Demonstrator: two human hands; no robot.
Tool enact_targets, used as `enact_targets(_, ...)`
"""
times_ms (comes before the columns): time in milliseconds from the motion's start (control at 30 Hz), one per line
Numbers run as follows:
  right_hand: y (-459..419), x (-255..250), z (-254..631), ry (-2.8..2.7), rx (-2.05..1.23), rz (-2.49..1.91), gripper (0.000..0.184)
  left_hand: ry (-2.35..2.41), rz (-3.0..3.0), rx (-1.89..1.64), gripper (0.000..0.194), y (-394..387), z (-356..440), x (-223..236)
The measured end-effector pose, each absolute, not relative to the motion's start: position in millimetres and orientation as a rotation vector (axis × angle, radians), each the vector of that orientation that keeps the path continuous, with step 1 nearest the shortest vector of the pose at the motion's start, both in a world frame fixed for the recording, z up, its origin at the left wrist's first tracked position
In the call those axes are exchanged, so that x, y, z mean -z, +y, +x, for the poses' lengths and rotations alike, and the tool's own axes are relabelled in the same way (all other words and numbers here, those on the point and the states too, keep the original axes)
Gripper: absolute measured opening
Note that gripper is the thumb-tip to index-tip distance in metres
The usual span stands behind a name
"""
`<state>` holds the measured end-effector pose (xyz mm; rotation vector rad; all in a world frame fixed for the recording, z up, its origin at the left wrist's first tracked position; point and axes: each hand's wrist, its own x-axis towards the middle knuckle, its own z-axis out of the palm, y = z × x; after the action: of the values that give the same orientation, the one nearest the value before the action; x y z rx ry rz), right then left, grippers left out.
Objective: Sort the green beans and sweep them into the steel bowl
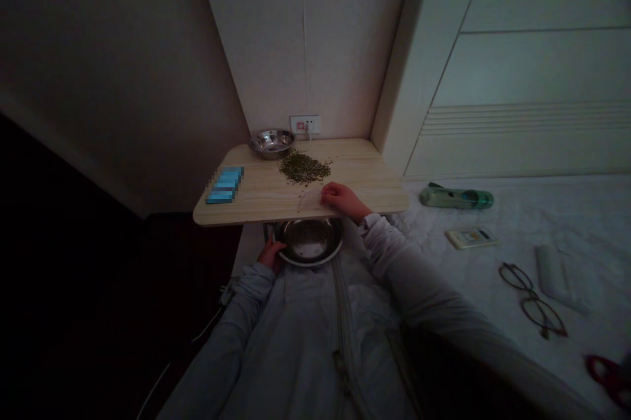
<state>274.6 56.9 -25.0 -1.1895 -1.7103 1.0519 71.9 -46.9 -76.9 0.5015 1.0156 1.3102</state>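
Under the front edge of the small wooden table (256,206), my left hand (272,254) grips the side of a metal bowl (310,240). The inside of this bowl is shiny, and I make out nothing in it. My right hand (342,200) is over the table's front part, fingers pinched on a clear, thin, curved piece (310,198) whose kind I cannot make out. Just beyond it lies a spread pile of small greenish-brown grains (304,167), with a few strays near the clear piece. A second metal bowl (272,144) stands behind the pile on the left.
A blue-screened phone (225,185) lies on the table's left side. A wall socket (305,124) with a plugged-in cable is behind the table. On the white bed at right lie a green bottle (456,197), another phone (472,237), eyeglasses (532,298) and red-handled scissors (608,374).
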Motion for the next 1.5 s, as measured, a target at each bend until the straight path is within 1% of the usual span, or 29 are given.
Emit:
enact_targets(333, 57, 25, 275, -1.772, -1.098, -1.172, 0.016, 1.038, 0.498, -1.298, 0.054, -46, 71, 77)
enact_targets(533, 55, 23, 274, -1.745, -1.186, -1.104, 0.016, 1.03, 0.49, -1.295, 0.057, -46, 71, 77)
enact_targets(967, 53, 20, 275, -1.78, -1.171, -1.164, 0.023, 1.066, 0.507, -1.293, 0.057, -48, 72, 75)
enact_targets(1233, 52, 18, 270, -1.794, -1.145, -1.18, 0.016, 1.037, 0.518, -1.289, 0.057, -50, 72, 72)
enact_targets(1500, 48, 13, 268, -1.731, -0.893, -1.358, 0.011, 1.046, 0.472, -1.288, 0.056, -46, 73, 75)
